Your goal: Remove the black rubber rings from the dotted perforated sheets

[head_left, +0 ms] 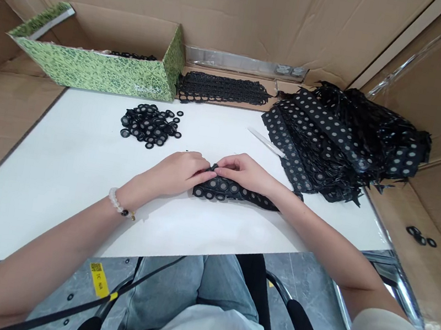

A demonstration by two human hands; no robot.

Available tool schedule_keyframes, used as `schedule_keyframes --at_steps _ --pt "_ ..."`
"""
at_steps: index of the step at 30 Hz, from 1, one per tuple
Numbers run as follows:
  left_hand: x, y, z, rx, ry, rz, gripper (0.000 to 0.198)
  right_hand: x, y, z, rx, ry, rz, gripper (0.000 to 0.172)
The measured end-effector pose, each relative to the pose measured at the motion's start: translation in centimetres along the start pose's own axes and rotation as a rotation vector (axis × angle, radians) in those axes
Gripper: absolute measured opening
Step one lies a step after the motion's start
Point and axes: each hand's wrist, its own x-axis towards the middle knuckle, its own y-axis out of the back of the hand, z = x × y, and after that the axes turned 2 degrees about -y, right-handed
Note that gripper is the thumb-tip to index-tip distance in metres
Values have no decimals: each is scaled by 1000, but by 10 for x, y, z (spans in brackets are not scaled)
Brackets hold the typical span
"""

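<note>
My left hand point(177, 173) and my right hand point(243, 171) meet over a strip of black sheet point(233, 191) punched with rings around grey centres. Their fingertips pinch its raised fold at the middle of the white table point(53, 189). The rest of the strip lies flat under and to the right of my right hand. Just up and left of my hands lies a pile of loose black rings point(150, 125). To the right stands a large heap of similar strips point(324, 142), close to my right wrist.
A green patterned cardboard box point(93, 71) stands at the back left. Beside it lies a band of black punched-out ring sheet point(222, 90). A pale flat blade point(266, 142) rests against the heap. Brown cardboard walls surround the table, with several black rings point(420, 236) on the right flap.
</note>
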Motion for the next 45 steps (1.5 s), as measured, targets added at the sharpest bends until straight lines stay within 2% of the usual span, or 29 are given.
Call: schedule_keyframes --at_steps 5,9,10,12,14,15,18,21,23,25,29,31,34,38,41,43,45 --pt "2 0 2 -252 89 136 45 -3 3 -6 -17 -42 48 43" --pt "5 -3 0 -417 218 250 47 -2 2 -7 -3 -38 76 47" --pt "5 -2 -4 -436 262 308 46 -2 3 -7 0 -37 90 47" --pt "5 2 -19 -433 369 499 45 -2 4 -6 2 -44 109 45" --pt "2 10 -40 -348 481 763 47 -2 5 -4 -11 -52 116 43" --pt "-1 14 -52 -249 507 835 46 -3 5 -4 -22 -53 116 41" --pt "-8 21 -80 100 560 797 38 -3 4 -3 -32 -50 103 41" --pt "-10 19 -83 259 614 739 32 -3 1 -3 -27 -63 85 44" --pt "-8 16 -70 272 552 723 30 -2 -1 -3 -26 -73 84 46" --pt "-5 13 -49 233 404 672 30 0 -1 -1 -34 -76 92 47" --pt "0 7 -11 67 41 326 47 4 -1 6 -63 -32 108 49" --pt "2 3 -2 1 -22 203 50 5 -1 7 -61 16 95 47" --pt "4 1 2 -81 -18 123 49 4 0 3 -20 93 41 38" --pt "4 2 1 -77 -26 119 42 1 3 -1 73 95 -107 20" --pt "4 -1 0 -67 -24 149 38 2 3 2 77 39 -115 21" --pt "5 -4 -4 -131 56 233 37 3 3 3 64 13 -63 23" --pt "6 -4 -16 -226 222 404 36 3 4 4 59 0 -9 24"
